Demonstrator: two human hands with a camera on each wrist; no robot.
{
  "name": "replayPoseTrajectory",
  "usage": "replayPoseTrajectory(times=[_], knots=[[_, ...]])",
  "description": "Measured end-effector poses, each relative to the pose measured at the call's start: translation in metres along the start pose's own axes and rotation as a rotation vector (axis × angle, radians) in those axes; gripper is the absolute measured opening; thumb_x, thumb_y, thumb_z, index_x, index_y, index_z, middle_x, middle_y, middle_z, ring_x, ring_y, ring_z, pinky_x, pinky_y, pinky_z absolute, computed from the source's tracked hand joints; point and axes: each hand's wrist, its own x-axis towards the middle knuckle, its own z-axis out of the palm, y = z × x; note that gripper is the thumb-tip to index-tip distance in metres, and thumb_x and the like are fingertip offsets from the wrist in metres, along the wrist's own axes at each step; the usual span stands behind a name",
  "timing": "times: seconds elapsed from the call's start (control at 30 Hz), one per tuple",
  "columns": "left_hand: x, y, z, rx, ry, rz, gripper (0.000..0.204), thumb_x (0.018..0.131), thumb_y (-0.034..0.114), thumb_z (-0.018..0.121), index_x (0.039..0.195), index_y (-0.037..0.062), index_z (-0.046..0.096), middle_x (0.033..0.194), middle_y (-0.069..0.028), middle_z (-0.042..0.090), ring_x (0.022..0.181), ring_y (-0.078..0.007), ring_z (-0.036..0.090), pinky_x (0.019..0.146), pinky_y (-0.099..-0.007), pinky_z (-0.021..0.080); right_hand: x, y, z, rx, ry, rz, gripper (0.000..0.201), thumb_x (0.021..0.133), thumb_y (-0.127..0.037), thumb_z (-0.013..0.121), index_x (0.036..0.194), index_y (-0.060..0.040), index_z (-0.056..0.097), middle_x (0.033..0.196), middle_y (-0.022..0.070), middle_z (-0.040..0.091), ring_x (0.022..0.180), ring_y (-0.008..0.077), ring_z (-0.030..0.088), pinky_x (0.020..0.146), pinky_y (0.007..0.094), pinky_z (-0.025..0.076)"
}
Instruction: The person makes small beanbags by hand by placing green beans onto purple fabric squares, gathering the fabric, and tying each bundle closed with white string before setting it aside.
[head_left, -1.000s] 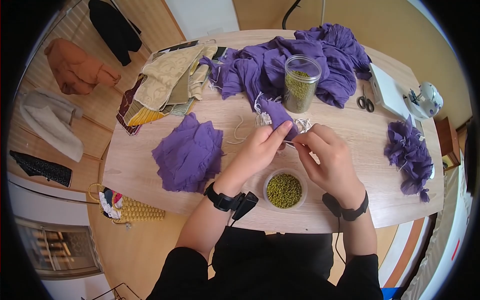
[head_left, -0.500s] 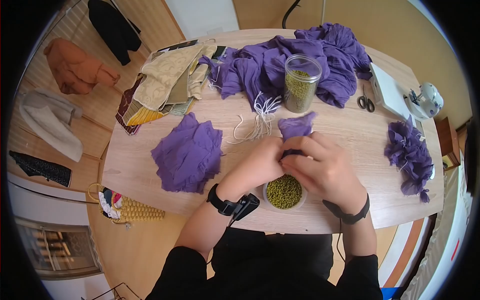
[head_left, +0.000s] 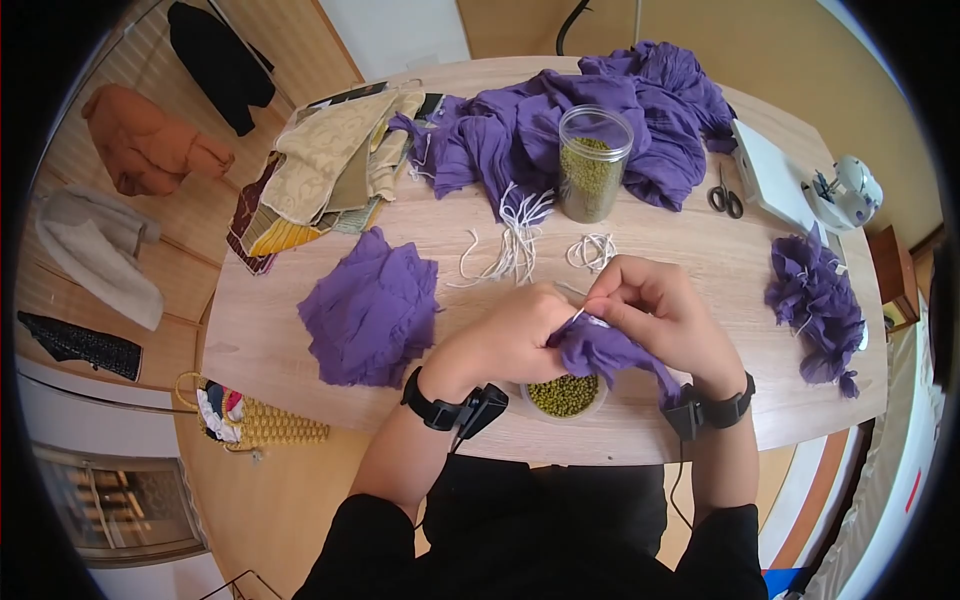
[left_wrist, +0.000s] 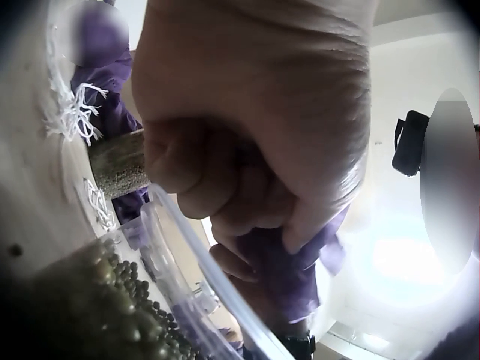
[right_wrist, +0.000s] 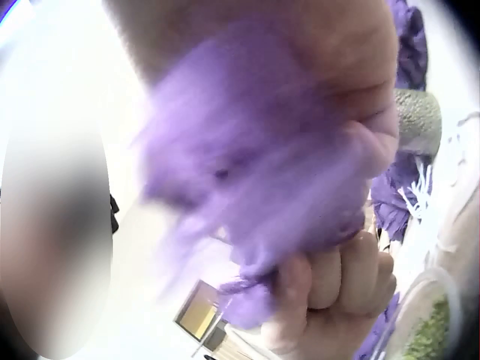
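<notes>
A piece of purple cloth point(head_left: 608, 352) is gathered between both hands above the round tub of green beans point(head_left: 563, 397). My left hand point(head_left: 510, 335) grips the cloth's gathered part, its fingers curled round it; in the left wrist view the cloth point(left_wrist: 289, 277) shows below the thumb. My right hand point(head_left: 665, 315) pinches a white string point(head_left: 579, 313) at the gather with thumb and forefinger. Loose cloth hangs toward the right wrist, and in the right wrist view this cloth point(right_wrist: 255, 150) covers much of the right hand.
Beyond the hands lie a bunch of white strings point(head_left: 517, 240), a small string coil point(head_left: 592, 251), and a bean jar point(head_left: 594, 170) before heaped purple fabric point(head_left: 480, 135). Purple squares point(head_left: 370, 310) are stacked left. Scissors point(head_left: 725, 200), a sewing machine point(head_left: 850, 195) and ruffled purple pieces point(head_left: 815, 310) are right.
The cloth between the hands has turned from pointing away to hanging toward the right wrist. My right hand has shifted up and right, with string in its fingertips. The coil has come into view.
</notes>
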Motion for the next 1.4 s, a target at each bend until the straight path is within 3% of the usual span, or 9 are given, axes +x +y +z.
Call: replayPoseTrajectory(times=[0.1,0.2,0.23,0.37,0.5,0.6,1.07,1.13,1.4], knots=[[-0.004,0.013,0.005,-0.318,0.201,0.074,0.021,0.089,0.014,0.074,0.077,0.0016,0.061,0.064,-0.0113,0.057,0.057,-0.0212,0.054,0.059,-0.0382,0.042,0.003,0.005,-0.008,0.221,-0.142,0.106,0.005,0.104,0.002,0.060,0.105,0.0030,0.066,0.080,-0.0028,0.067,0.071,0.0015,0.059,0.063,0.0196,0.045],[-0.003,0.002,0.009,-0.882,0.091,-0.263,0.038,0.106,0.024,0.059,0.072,0.0087,0.051,0.064,0.0024,0.043,0.060,-0.0103,0.041,0.058,-0.0313,0.034,0.005,0.012,-0.006,0.283,-0.094,0.010,0.004,0.104,0.000,0.062,0.106,0.0028,0.066,0.080,-0.0027,0.067,0.071,0.0041,0.061,0.065,0.0208,0.048],[-0.002,-0.004,0.008,-0.809,0.052,-0.178,0.045,0.115,0.037,0.042,0.075,0.0151,0.044,0.071,0.0086,0.036,0.063,-0.0066,0.034,0.059,-0.0268,0.028,0.006,0.014,-0.003,0.283,-0.094,0.008,0.004,0.104,0.000,0.062,0.106,0.0028,0.066,0.080,-0.0027,0.067,0.071,0.0041,0.061,0.065,0.0208,0.048],[0.001,-0.001,0.006,-0.808,0.273,-0.582,0.051,0.111,0.057,0.043,0.081,0.0166,0.051,0.073,0.0077,0.044,0.067,-0.0055,0.039,0.064,-0.0245,0.033,0.007,0.007,0.015,0.040,0.197,-0.116,0.004,0.102,-0.001,0.067,0.103,0.0025,0.070,0.078,-0.0002,0.070,0.068,0.0062,0.063,0.063,0.0229,0.050],[0.009,0.000,0.014,-0.825,0.447,-0.646,0.053,0.109,0.062,0.045,0.084,0.0172,0.056,0.079,0.0072,0.051,0.072,-0.0058,0.044,0.068,-0.0249,0.037,0.009,0.012,0.025,-0.332,0.342,-0.276,0.003,0.097,-0.002,0.073,0.098,-0.0007,0.075,0.076,0.0078,0.072,0.063,0.0118,0.065,0.057,0.0273,0.050],[0.017,0.010,0.018,-0.941,0.676,-0.686,0.055,0.108,0.065,0.047,0.110,0.0158,0.071,0.095,0.0067,0.064,0.082,-0.0056,0.052,0.075,-0.0241,0.040,0.009,0.012,0.027,-0.473,0.384,-0.354,0.009,0.091,-0.005,0.078,0.100,-0.0041,0.076,0.077,0.0120,0.071,0.061,0.0216,0.066,0.056,0.0326,0.050],[0.013,-0.006,0.026,-0.970,0.550,-0.404,0.054,0.116,0.052,0.032,0.126,0.0110,0.066,0.114,0.0027,0.067,0.088,-0.0025,0.054,0.075,-0.0215,0.040,0.011,0.023,0.047,-0.674,0.483,-0.441,0.023,0.089,-0.008,0.080,0.112,-0.0041,0.076,0.077,0.0142,0.072,0.068,0.0299,0.071,0.062,0.0407,0.055],[0.012,-0.008,0.026,-0.918,0.527,-0.396,0.056,0.114,0.056,0.035,0.132,0.0113,0.064,0.132,-0.0042,0.068,0.116,-0.0121,0.061,0.095,-0.0277,0.045,0.010,0.022,0.048,-0.663,0.484,-0.427,0.024,0.089,-0.008,0.080,0.113,-0.0039,0.076,0.077,0.0142,0.072,0.068,0.0301,0.071,0.062,0.0409,0.055],[0.013,-0.005,0.033,-0.760,0.530,-0.371,0.055,0.117,0.050,0.032,0.137,0.0075,0.061,0.128,-0.0051,0.065,0.113,-0.0101,0.060,0.097,-0.0277,0.046,0.009,0.017,0.053,-0.702,0.454,-0.394,0.022,0.090,-0.009,0.079,0.111,-0.0032,0.075,0.077,0.0153,0.071,0.068,0.0312,0.071,0.062,0.0420,0.055]])
